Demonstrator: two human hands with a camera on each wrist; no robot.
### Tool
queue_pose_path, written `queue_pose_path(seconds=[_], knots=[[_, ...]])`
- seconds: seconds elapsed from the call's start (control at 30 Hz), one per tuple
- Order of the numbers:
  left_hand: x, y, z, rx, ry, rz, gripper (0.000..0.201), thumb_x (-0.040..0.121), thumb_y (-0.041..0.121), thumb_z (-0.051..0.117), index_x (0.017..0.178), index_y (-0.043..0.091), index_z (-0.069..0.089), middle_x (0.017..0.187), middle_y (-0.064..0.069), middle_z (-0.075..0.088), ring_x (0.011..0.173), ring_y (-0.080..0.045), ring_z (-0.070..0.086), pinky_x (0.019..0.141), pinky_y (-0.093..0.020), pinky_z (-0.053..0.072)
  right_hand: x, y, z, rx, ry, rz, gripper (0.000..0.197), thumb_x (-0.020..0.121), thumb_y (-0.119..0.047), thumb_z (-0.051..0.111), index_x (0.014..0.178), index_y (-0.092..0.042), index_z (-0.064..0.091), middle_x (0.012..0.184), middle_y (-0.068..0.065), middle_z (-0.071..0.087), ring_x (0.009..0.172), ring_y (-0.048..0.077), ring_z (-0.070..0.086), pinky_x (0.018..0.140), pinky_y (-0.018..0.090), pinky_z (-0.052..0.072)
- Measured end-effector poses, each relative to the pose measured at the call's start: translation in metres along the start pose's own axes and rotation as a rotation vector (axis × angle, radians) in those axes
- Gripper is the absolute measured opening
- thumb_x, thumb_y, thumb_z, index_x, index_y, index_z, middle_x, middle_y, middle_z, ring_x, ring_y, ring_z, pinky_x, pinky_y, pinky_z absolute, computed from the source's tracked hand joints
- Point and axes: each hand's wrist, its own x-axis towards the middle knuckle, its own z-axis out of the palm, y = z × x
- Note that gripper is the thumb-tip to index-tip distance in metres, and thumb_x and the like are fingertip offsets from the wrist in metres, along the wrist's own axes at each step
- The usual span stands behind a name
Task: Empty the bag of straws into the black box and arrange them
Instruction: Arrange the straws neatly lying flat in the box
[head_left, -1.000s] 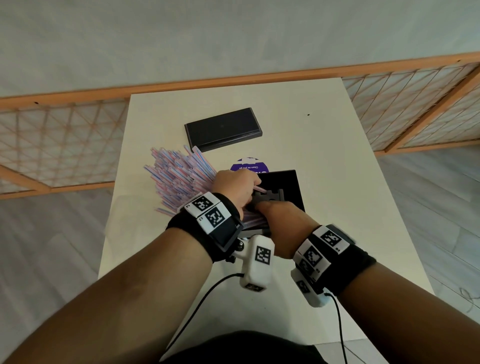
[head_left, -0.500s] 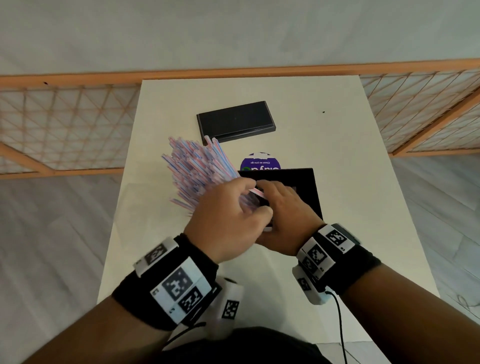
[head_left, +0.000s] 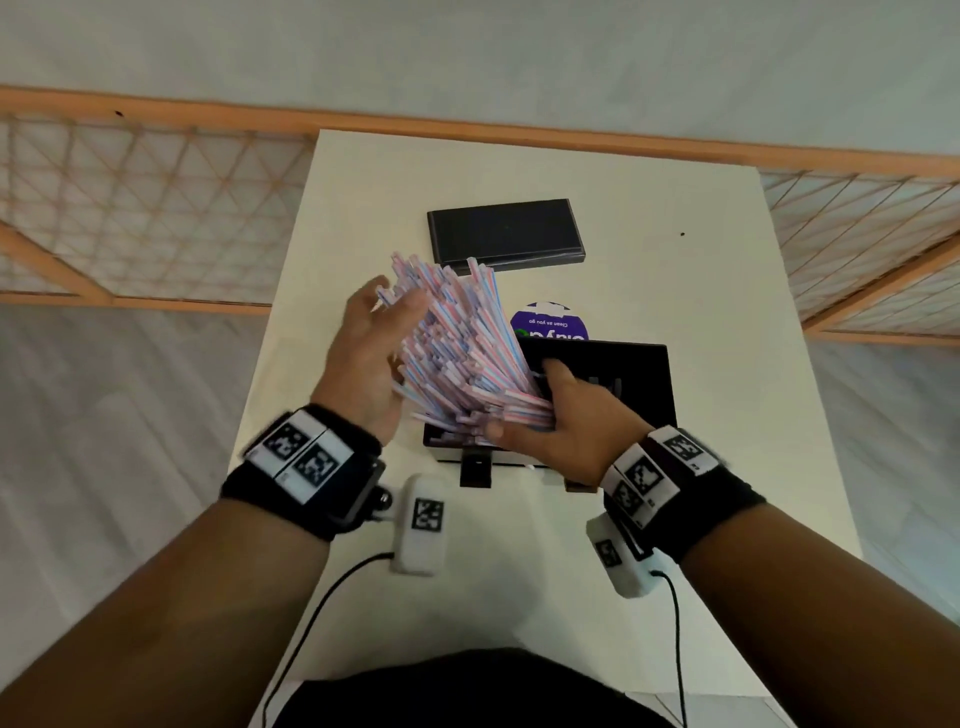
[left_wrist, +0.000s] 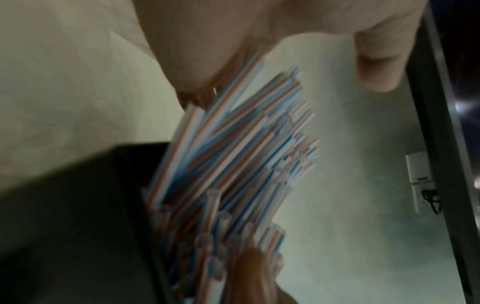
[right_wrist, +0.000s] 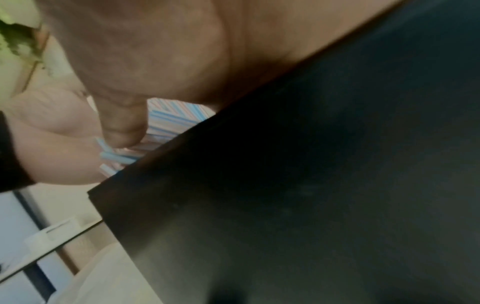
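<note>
Striped straws (head_left: 457, 358) fanned over black box (head_left: 623, 374), right hand (head_left: 561, 426) grip clasping their base, left hand (head_left: 363, 353) open alongside.

A pale cream table (head_left: 675, 291) fills the middle of the head view. On it, in the upper centre, lies a flat black lid (head_left: 506, 235); just below that, a round purple sticker (head_left: 550, 322) shows partly from under the far edge of the black box (head_left: 623, 374), which sits at centre frame. A small dark speck (head_left: 682, 234) marks the tabletop toward the upper right.
</note>
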Motion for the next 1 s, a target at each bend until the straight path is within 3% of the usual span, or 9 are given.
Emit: queue_pose_path(seconds=[0.03,0.17,0.4,0.5,0.6,0.73,0.8,0.9,1.0], knots=[[0.004,-0.001,0.006,-0.034,-0.079,-0.004,0.1,0.046,0.048,0.099,0.127,0.01,0.055,0.123,-0.015,0.068,0.113,-0.032,0.068,0.099,-0.049,0.054,0.004,-0.005,0.001,0.026,0.0,-0.017,0.095,0.057,-0.091,0.052,0.125,-0.025,0.037,0.114,0.0,0.064,0.098,0.021,0.065,0.085,0.039,0.055],[0.003,0.0,0.024,0.123,-0.206,0.098,0.051,0.06,0.026,0.088,0.105,0.015,0.066,0.098,-0.008,0.073,0.091,-0.029,0.071,0.085,-0.044,0.057,0.006,-0.02,0.01,0.109,0.075,-0.083,0.085,0.071,-0.073,0.065,0.133,-0.024,0.033,0.123,0.0,0.059,0.108,0.023,0.062,0.088,0.038,0.053],[-0.01,-0.002,0.03,0.14,-0.275,0.236,0.037,0.061,0.013,0.083,0.088,0.011,0.058,0.084,-0.013,0.065,0.083,-0.034,0.064,0.078,-0.046,0.054,-0.011,-0.022,0.014,0.294,0.355,-0.281,0.093,0.074,-0.051,0.075,0.149,-0.019,0.029,0.134,0.0,0.049,0.12,0.018,0.052,0.101,0.041,0.047],[-0.014,0.003,0.028,0.153,-0.35,0.346,0.036,0.064,0.013,0.08,0.093,0.011,0.058,0.088,-0.012,0.068,0.087,-0.034,0.066,0.079,-0.047,0.057,-0.014,-0.019,0.014,0.238,0.445,-0.361,0.091,0.076,-0.056,0.067,0.148,-0.014,0.031,0.133,0.006,0.048,0.118,0.025,0.051,0.098,0.048,0.047],[-0.013,0.0,0.02,0.251,-0.325,0.407,0.043,0.07,0.015,0.075,0.107,0.007,0.055,0.1,-0.009,0.068,0.094,-0.03,0.067,0.086,-0.044,0.055,-0.009,-0.014,0.018,0.094,0.444,-0.29,0.093,0.075,-0.064,0.067,0.149,-0.023,0.03,0.134,0.003,0.047,0.118,0.026,0.048,0.097,0.049,0.046],[-0.007,-0.004,0.003,-0.017,0.023,0.239,0.054,0.072,0.037,0.08,0.115,0.015,0.056,0.104,0.002,0.067,0.101,-0.019,0.064,0.099,-0.042,0.051,-0.013,-0.01,0.016,0.044,0.352,-0.106,0.103,0.063,-0.082,0.058,0.145,-0.027,0.028,0.139,-0.001,0.043,0.124,0.024,0.048,0.101,0.046,0.046],[-0.008,-0.005,-0.005,-0.098,0.136,0.108,0.048,0.08,0.051,0.074,0.11,0.017,0.062,0.099,0.006,0.07,0.1,-0.014,0.066,0.101,-0.041,0.047,-0.016,-0.005,0.011,0.047,0.281,-0.046,0.102,0.055,-0.085,0.058,0.134,-0.024,0.037,0.131,-0.003,0.049,0.116,0.02,0.054,0.094,0.042,0.051],[-0.017,-0.013,-0.006,-0.022,0.06,-0.002,0.07,0.082,0.065,0.06,0.136,0.019,0.06,0.127,0.005,0.072,0.121,-0.014,0.066,0.112,-0.041,0.043,-0.018,0.006,0.007,-0.116,0.178,-0.022,0.089,0.054,-0.093,0.047,0.113,-0.026,0.046,0.112,-0.005,0.056,0.102,0.02,0.059,0.084,0.039,0.053],[-0.031,-0.022,0.003,0.033,0.012,0.008,0.071,0.083,0.063,0.061,0.14,0.021,0.056,0.136,0.002,0.067,0.128,-0.016,0.062,0.117,-0.047,0.039,-0.017,0.011,0.007,-0.196,0.113,-0.028,0.09,0.055,-0.096,0.034,0.112,-0.028,0.048,0.116,-0.004,0.059,0.109,0.024,0.058,0.092,0.04,0.05]])
